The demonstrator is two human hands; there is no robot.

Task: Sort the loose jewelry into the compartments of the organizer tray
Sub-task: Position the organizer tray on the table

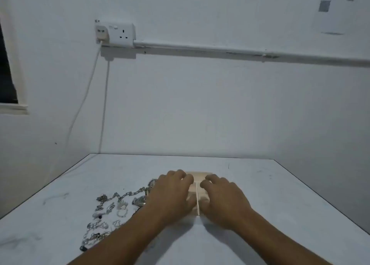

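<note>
A small pale beige organizer tray lies in the middle of the white table, mostly covered by both hands. My left hand rests palm down on its left half and my right hand on its right half, fingers bent over the far edge. A thin divider shows between them. Left of the tray lies a heap of silver jewelry: a chunky chain, a watch, finer chains and small pieces. What the compartments hold is hidden.
The white table stands against a white wall, its left and right edges in view. A wall socket with a plugged charger and a hanging white cable is at the upper left. A window edge shows at far left.
</note>
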